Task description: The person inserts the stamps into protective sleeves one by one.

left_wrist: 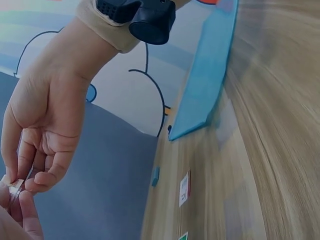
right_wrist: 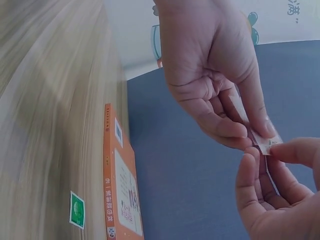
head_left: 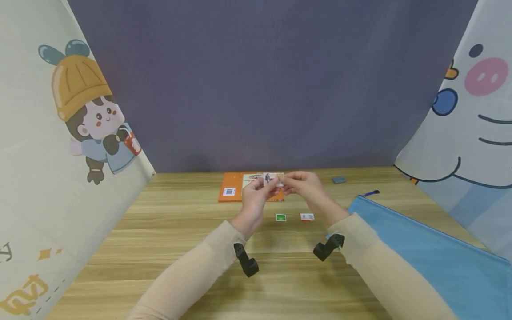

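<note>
Above the back of the table, a small picture card [head_left: 270,177] is held up between both hands. The left hand [head_left: 254,198] pinches it from the left with its thumb across the front. From the right, the right hand [head_left: 306,186] pinches its edge between thumb and fingers. In the right wrist view the left hand [right_wrist: 215,75] and right hand [right_wrist: 280,195] meet at the thin pale card [right_wrist: 265,142]. Its lower part is hidden by fingers. On the table below lie a green card [head_left: 281,218] and a white printed card [head_left: 307,217].
An orange book [head_left: 231,183] lies behind the hands, partly covered by them. A blue zip pouch [head_left: 424,253] lies under and beside the right forearm. Near the back right is a small blue-grey block [head_left: 338,180]. A dark curtain [head_left: 260,89] hangs behind the table.
</note>
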